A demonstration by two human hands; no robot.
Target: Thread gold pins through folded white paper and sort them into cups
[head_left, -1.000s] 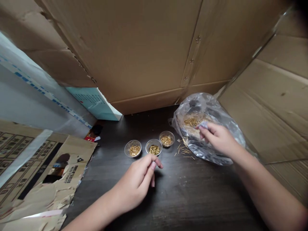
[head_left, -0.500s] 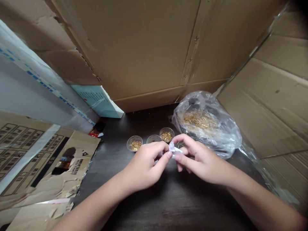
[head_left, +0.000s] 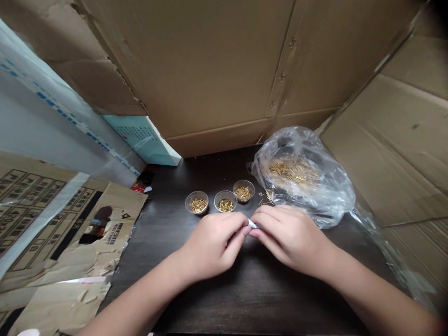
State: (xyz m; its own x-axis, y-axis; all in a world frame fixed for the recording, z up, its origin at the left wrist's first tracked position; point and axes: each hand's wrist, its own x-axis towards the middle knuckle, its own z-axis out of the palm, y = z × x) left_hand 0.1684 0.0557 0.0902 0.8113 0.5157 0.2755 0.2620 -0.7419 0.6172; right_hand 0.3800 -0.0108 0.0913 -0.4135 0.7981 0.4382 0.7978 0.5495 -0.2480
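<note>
My left hand and my right hand meet over the dark table, fingertips pinched together on a small white scrap of paper or plastic. Just beyond them stand three small clear cups of gold pins: left cup, middle cup, right cup. A crumpled clear plastic bag holding a heap of gold pins lies to the right. A few loose pins lie between the right cup and the bag.
Cardboard walls close in the back and right side. Torn printed cardboard and a white panel lie at the left, a teal box at the back left.
My right hand left the bag carrying the white scrap and came to the middle. My left hand rose to meet it; both now pinch the scrap, lower and closer together.
</note>
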